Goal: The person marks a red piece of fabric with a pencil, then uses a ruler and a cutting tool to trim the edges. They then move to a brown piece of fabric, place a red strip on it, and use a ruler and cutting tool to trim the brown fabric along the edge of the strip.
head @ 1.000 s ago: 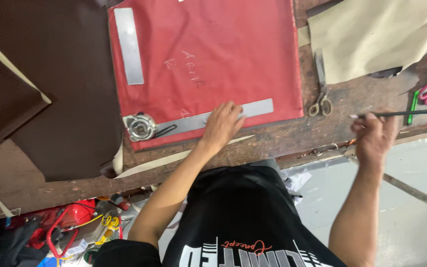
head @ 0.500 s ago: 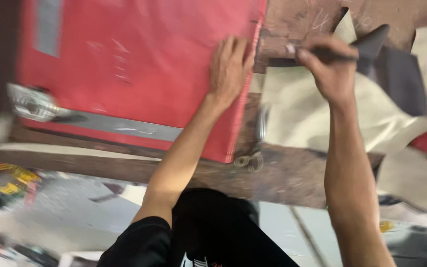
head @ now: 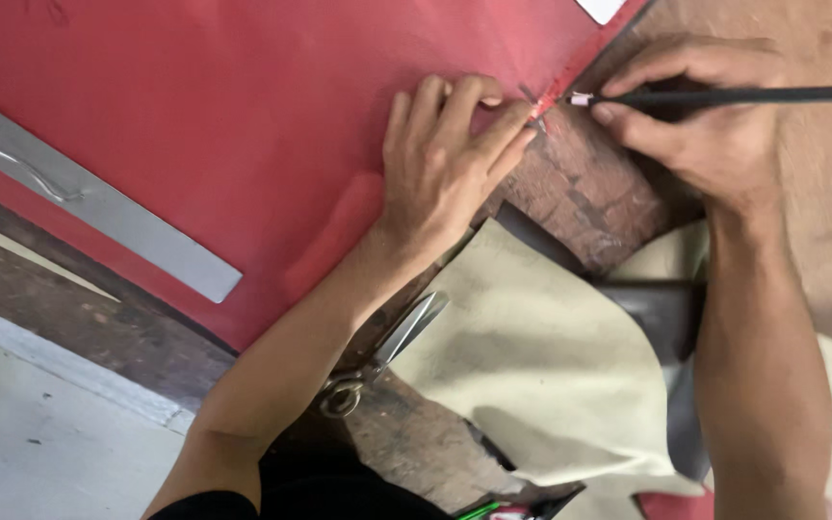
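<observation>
Basically just started: left hand (head: 440,164) presses flat on red sheet (head: 195,106) at its right edge, right hand (head: 700,120) pinches black pen (head: 724,96), tip at edge; no drawn line visible yet.

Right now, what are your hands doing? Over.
Left hand pressing red sheet flat. Right hand holds black pen at its edge. Scissors lie nearby.

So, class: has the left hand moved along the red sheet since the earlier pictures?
Yes. The left hand left the sheet's near edge beside the metal ruler and now presses the red sheet at its right edge.
</observation>
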